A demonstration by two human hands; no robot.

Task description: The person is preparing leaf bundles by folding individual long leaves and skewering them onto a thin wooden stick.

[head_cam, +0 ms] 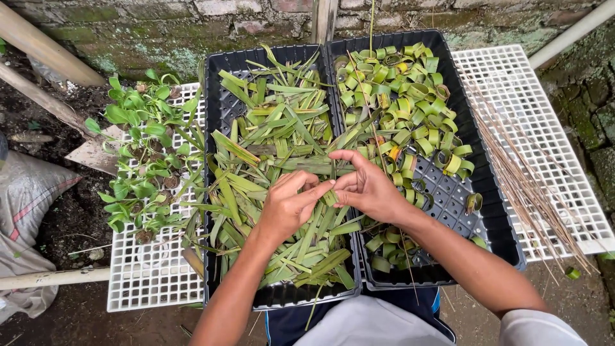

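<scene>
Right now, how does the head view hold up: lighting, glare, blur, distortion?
Head view: soft, even daylight, no hard shadows or glare, not even on the white grid panel. Both hands, left hand and right hand, and the leaf strip pinched between them are sharp, without motion blur. Wide-angle bowing bends the black tray edges and the bamboo pole near the corners.

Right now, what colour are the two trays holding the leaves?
Black: both trays are black plastic, seen best in the head view, resting on a white grid rack.
</scene>
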